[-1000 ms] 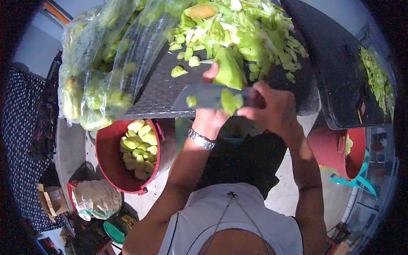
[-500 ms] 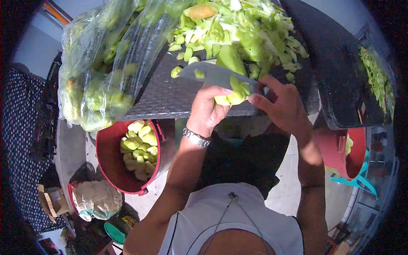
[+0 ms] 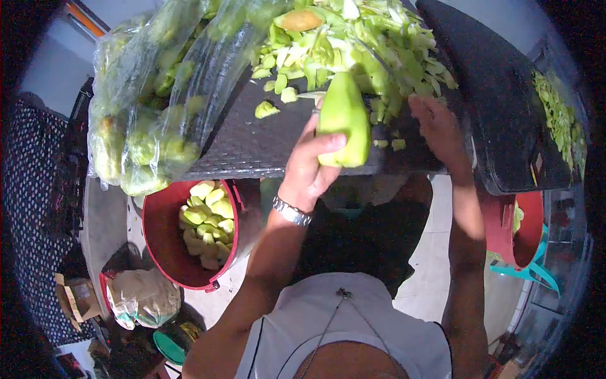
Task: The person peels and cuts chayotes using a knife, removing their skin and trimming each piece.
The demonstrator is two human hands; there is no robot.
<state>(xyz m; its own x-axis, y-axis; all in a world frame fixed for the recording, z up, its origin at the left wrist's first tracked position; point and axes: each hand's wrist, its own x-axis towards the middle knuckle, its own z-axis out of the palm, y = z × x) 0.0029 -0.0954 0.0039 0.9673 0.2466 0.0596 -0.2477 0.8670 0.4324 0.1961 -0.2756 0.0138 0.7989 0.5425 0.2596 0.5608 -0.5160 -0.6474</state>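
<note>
Over the near edge of the woven tabletop (image 3: 240,142), the left hand (image 3: 308,161) grips a pear-shaped green fruit (image 3: 346,123), thumb on its side, narrow end toward the peelings (image 3: 353,54). Near the right edge is the right hand (image 3: 440,132), though whether it grips anything I cannot tell. A firm hold low on the fruit, fingertips tucked clear of its exposed face, would steady it well

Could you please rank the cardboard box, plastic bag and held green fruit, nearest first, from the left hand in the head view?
1. Held green fruit, in the left hand.
2. Plastic bag, left on the table.
3. Cardboard box, lower left.
</note>
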